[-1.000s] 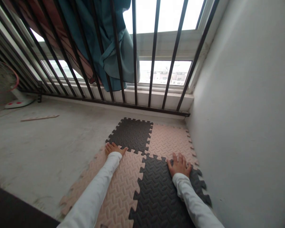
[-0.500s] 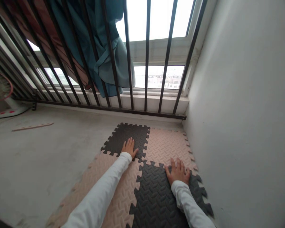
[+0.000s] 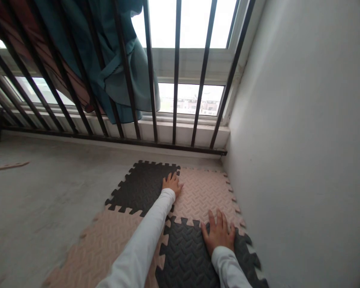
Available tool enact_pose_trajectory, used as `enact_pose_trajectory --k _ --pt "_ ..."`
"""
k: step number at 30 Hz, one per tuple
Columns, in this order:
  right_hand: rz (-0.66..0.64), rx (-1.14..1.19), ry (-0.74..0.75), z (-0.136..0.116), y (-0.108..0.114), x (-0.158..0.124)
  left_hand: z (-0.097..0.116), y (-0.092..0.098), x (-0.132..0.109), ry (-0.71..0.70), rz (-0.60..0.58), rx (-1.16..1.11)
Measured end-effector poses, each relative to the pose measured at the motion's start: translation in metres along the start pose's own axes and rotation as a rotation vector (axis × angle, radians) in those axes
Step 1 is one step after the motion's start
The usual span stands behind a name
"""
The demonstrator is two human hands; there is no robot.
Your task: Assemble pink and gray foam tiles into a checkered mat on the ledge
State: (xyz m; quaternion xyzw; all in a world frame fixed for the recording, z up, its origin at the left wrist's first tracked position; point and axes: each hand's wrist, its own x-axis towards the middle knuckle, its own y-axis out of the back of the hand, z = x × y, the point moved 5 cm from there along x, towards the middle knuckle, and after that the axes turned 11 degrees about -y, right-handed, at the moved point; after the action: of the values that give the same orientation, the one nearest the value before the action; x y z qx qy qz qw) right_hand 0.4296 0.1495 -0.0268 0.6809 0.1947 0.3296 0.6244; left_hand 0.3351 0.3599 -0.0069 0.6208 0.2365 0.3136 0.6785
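My left hand (image 3: 172,185) lies with its fingers apart on the seam between the far black foam mat tile (image 3: 144,184) and the far pink foam mat tile (image 3: 204,194). Spread flat, my right hand (image 3: 219,232) rests on the near black foam mat tile (image 3: 187,252), its fingertips reaching the edge of the far pink one. Under my left forearm is the near pink foam mat tile (image 3: 108,244). All these tiles have toothed edges and a raised tread pattern, and they meet in a checker layout. Neither hand holds anything.
A white wall (image 3: 303,160) runs close along the right side of the tiles. Dark metal railings (image 3: 175,80) stand beyond them before a window, with a blue cloth (image 3: 117,76) hanging behind the bars. A thin strip (image 3: 9,167) lies on the grey floor (image 3: 54,188) at left.
My left hand has shifted right from the far black tile onto its seam with the far pink tile. My right hand stays about where it was. The view has swung slightly right.
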Motion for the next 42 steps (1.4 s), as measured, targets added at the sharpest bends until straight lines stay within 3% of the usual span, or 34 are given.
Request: enact_pose_trajectory --k 4,11,16,22,28,33,38,42 --pt "0.017 -0.003 0.015 0.000 -0.003 0.001 0.000 0.004 0.022 -0.085 -0.025 -0.047" --pt "0.046 -0.005 0.023 0.002 -0.006 0.000 -0.013 0.000 0.055 0.008 -0.035 -0.123" --pt "0.053 -0.010 0.028 0.002 -0.006 -0.001 -0.017 -0.010 0.065 0.100 -0.056 -0.158" --pt "0.038 -0.022 0.023 0.002 -0.005 -0.001 -0.006 -0.005 0.064 0.078 -0.007 -0.082" --pt "0.002 -0.015 0.015 -0.001 -0.001 -0.001 -0.003 -0.006 0.023 -0.056 -0.040 -0.088" --pt "-0.005 0.000 0.007 -0.003 0.003 0.001 0.003 -0.004 -0.042 -0.144 -0.109 -0.120" --pt "-0.005 -0.018 -0.018 -0.004 0.003 0.002 0.019 -0.004 -0.118 -0.145 -0.099 -0.129" --pt "-0.011 -0.036 -0.022 -0.005 0.002 0.004 0.017 -0.001 -0.152 -0.147 -0.076 -0.125"
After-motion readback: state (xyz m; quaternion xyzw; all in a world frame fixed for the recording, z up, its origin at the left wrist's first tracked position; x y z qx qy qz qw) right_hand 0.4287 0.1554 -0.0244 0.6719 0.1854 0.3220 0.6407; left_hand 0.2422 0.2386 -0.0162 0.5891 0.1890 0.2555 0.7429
